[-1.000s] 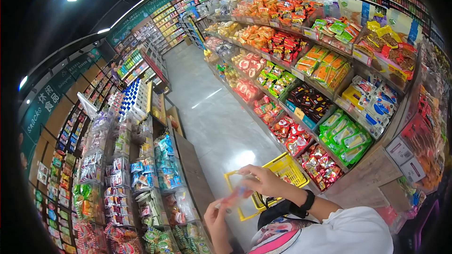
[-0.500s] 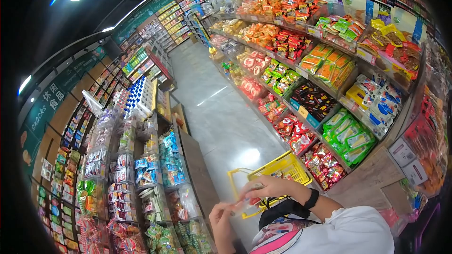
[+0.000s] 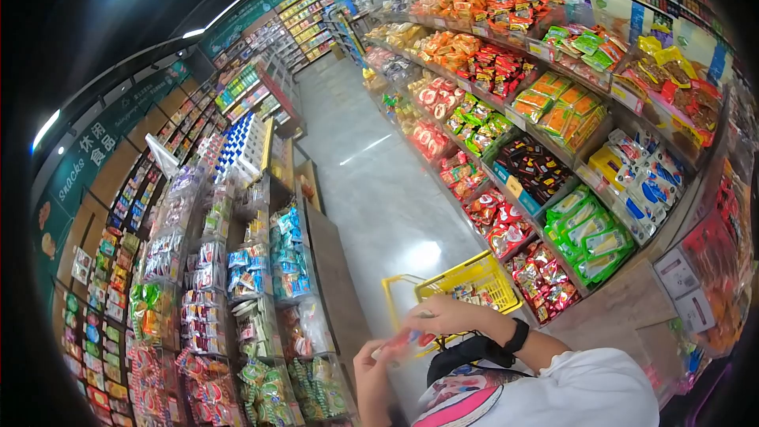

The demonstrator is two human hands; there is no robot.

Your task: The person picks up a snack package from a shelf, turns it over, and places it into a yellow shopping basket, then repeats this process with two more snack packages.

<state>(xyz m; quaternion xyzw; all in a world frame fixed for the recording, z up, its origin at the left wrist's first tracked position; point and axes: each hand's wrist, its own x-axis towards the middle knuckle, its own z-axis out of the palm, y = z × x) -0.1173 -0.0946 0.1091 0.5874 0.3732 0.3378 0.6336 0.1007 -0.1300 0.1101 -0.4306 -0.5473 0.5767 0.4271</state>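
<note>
Hanging low in the frame, right of centre, the yellow basket (image 3: 474, 285) carries a few small packets. Just below it, both hands pinch one small red packet (image 3: 405, 341): the right hand (image 3: 447, 316) has its fingers curled over the top, the left hand (image 3: 370, 368) grips from underneath.

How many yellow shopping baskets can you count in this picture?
1: the yellow shopping basket sits just beyond the right hand, low in the aisle. Others may be hidden.

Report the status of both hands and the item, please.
Left hand and right hand both grip small red snack packet. Yellow plastic shopping basket just beyond. Nothing blocking.
</note>
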